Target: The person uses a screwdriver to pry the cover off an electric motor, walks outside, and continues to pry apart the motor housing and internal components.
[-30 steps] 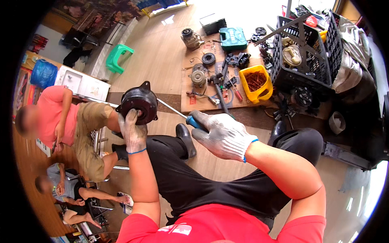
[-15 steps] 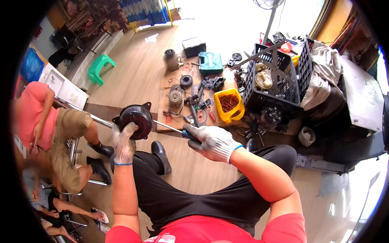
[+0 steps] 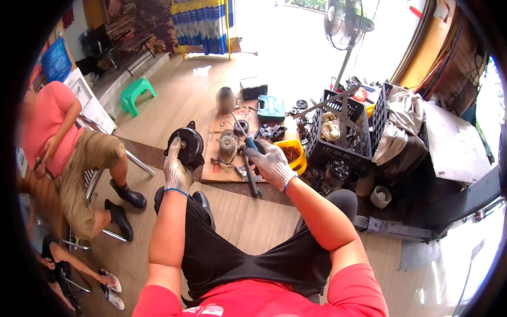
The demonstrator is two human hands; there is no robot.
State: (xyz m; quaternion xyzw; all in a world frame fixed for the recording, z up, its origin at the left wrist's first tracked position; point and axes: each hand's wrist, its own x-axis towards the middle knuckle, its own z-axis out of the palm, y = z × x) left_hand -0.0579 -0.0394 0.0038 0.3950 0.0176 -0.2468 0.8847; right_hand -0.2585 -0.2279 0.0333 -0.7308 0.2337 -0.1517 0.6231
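Observation:
In a work glove, my left hand [image 3: 177, 173] is closed on a black round motor housing [image 3: 192, 148] with mounting ears on its rim. Its flat side faces partly toward the right. My right hand [image 3: 273, 162], gloved too, is wrapped round the blue handle of a screwdriver [image 3: 250, 142]. The long shaft points up and away, over the cardboard, and its tip is apart from the housing. Below this hand a dark hammer-like tool [image 3: 250, 177] lies on the cardboard; its exact kind is unclear.
The cardboard sheet [image 3: 215, 170] bears motor parts [image 3: 228, 143], a teal case [image 3: 271, 108] and a yellow cut-open container [image 3: 299, 165] of rusty screws. Black crates [image 3: 348, 142] stand right, a fan [image 3: 346, 24] behind. A seated person [image 3: 68, 121] is at left, near a green stool [image 3: 138, 95].
The screwdriver has swung from pointing left at the housing to pointing away, its tip now clear of it. The housing has turned in my left hand. The view has tilted up.

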